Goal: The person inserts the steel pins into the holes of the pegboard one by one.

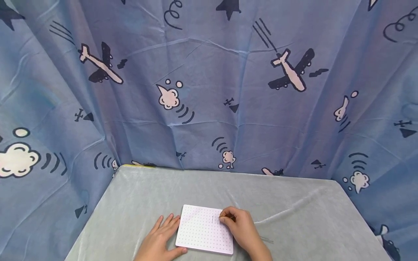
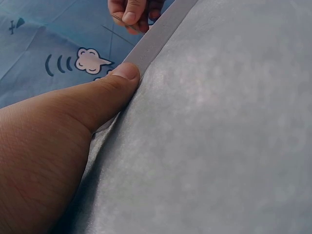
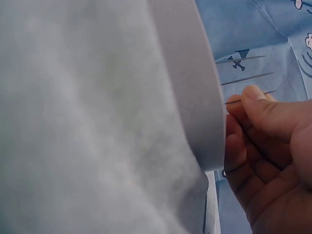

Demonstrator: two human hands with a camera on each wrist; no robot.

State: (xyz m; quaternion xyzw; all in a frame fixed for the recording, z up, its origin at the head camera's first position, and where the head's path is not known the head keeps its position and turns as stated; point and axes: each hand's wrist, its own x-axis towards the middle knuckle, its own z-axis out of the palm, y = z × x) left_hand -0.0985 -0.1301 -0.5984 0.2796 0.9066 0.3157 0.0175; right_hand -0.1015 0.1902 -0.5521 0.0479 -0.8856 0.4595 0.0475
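Observation:
A white board (image 1: 202,232) with a grid of small holes lies flat on the table. My left hand (image 1: 158,239) steadies it, fingers spread at its left edge and thumb (image 2: 126,72) against the front edge. Near the board's right edge, my right hand (image 1: 240,224) pinches a thin metal needle (image 3: 270,92) between thumb and forefinger. The needle's lower end meets the board; whether it sits in a hole is too small to tell. Two more needles, one (image 3: 248,78) nearer and one (image 3: 241,59) farther, stand up from the board beside that hand.
Several loose needles (image 1: 267,240) lie on the grey cloth-covered table (image 1: 294,224), right of my right wrist. A blue curtain (image 1: 202,137) printed with planes and clouds hangs behind the table and along its sides.

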